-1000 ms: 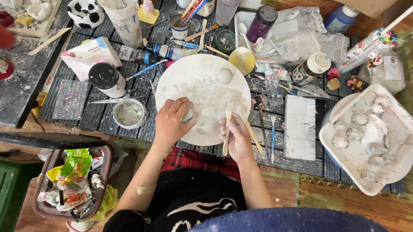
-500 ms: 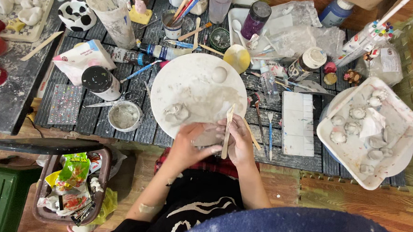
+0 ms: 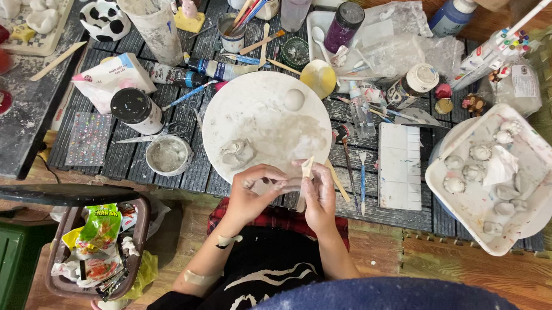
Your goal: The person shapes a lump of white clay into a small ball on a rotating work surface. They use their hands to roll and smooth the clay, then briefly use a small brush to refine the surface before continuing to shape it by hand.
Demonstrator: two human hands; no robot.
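from the head view i look down on a dark slatted table (image 3: 182,169) crowded with craft things. the round white plate (image 3: 228,119) in the middle holds a grey clay lump (image 3: 239,152) near its lower left and a small white ball (image 3: 294,100) near its upper right. left of the plate a small bowl (image 3: 168,154) holds grey paste, and beside it stands a black-lidded jar (image 3: 135,110). above, a tall plaster-smeared cup (image 3: 150,16) stands near a mug (image 3: 233,34) stuffed with brushes and sticks. at the right a white tray (image 3: 538,185) carries several small grey clay pieces and a crumpled white tissue (image 3: 500,166). at the lower left, off the table, a brown bin (image 3: 57,269) is full of bright green and red snack wrappers. as for packages, a white pouch (image 3: 109,76) with pink and blue print lies left of the plate, a blue bottle (image 3: 449,14) with a white cap stands at the top right, and a sheet of coloured gems (image 3: 90,139) lies flat by the jar. my left hand (image 3: 252,194) is curled shut on a pale clay piece (image 3: 282,185) at the plate's near edge, just over the table's rim. my right hand (image 3: 319,197) pinches a flat wooden stick (image 3: 305,175), its upper end against that clay piece, fingers closed around it.
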